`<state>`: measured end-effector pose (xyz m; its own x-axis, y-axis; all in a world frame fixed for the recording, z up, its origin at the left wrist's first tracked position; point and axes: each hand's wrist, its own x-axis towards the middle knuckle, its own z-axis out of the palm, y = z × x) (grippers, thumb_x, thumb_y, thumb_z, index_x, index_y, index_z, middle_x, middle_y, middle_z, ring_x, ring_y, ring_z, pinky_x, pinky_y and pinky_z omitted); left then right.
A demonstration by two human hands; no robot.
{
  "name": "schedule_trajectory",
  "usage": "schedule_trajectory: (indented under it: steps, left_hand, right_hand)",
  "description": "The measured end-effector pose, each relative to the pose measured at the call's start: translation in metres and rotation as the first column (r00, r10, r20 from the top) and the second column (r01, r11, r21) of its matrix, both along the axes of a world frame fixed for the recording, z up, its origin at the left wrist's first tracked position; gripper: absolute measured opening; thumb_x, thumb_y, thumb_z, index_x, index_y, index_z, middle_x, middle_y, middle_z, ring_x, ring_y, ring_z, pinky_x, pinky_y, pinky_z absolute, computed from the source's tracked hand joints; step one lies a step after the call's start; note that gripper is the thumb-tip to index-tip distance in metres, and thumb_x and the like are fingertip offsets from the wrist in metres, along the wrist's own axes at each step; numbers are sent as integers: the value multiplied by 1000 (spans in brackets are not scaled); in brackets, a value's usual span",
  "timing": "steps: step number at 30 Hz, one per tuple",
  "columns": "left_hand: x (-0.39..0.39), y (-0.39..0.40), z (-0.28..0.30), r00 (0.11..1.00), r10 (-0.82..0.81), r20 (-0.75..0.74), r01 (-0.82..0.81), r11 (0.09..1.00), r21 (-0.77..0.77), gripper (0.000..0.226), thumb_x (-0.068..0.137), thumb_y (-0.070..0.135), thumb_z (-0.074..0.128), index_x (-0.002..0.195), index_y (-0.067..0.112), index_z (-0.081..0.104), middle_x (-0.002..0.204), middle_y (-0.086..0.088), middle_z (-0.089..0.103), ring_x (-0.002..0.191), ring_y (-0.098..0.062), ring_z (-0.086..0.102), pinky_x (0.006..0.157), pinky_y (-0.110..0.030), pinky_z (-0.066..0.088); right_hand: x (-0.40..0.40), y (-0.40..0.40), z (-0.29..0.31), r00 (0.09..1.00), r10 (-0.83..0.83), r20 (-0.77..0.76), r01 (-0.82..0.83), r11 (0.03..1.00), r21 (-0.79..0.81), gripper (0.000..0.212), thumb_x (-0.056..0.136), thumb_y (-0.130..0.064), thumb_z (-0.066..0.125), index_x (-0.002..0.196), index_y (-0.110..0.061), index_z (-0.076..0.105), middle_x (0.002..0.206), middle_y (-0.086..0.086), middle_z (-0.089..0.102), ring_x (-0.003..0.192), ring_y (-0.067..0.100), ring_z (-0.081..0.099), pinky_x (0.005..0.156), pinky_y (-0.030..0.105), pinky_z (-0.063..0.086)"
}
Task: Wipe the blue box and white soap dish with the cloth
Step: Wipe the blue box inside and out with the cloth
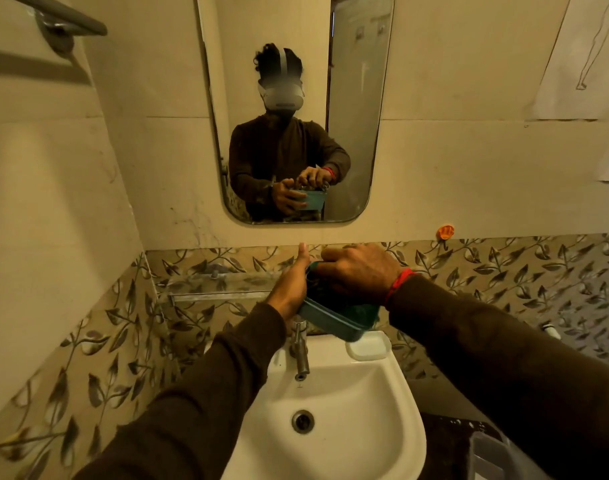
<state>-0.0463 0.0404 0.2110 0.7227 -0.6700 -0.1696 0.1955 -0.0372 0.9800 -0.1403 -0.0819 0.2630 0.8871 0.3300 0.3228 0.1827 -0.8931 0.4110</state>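
While the left hand [291,289] cups the left end of the rectangular blue plastic box [334,318] with its thumb up, the right hand [356,271] curls down into the box from above, apparently working the cloth inside. I cannot see the cloth clearly; a dark green patch at the box's near right corner may be it. Both hands hold the box in the air above the far rim of the white ceramic basin [330,393], just over the metal tap [300,351]. Beside it, on the rim to the right, sits the white rectangular soap dish [369,348], untouched. To wipe well, I judge the left hand should brace firmly while the right sweeps into the corners.
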Motion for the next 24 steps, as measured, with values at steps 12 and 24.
schedule_trajectory:
  steps: [12,24]
  left_hand:
    - [20,-19,50,986,124,112,-116,991,-72,45,99,58,44,125,26,62,121,-17,69,107,-37,69,91,-62,56]
    - [13,-35,46,847,290,445,-280,956,-90,41,103,45,44,100,13,69,107,-16,72,105,-34,66,99,-55,51]
  right_hand:
    - [27,-14,32,992,-82,97,97,983,-158,38,92,-33,60,127,-19,58,112,9,61,75,30,67,54,39,56]
    - [12,-13,28,841,-535,-81,524,843,-124,30,90,-40,61,109,-17,66,64,0,42,64,21,50,60,34,43]
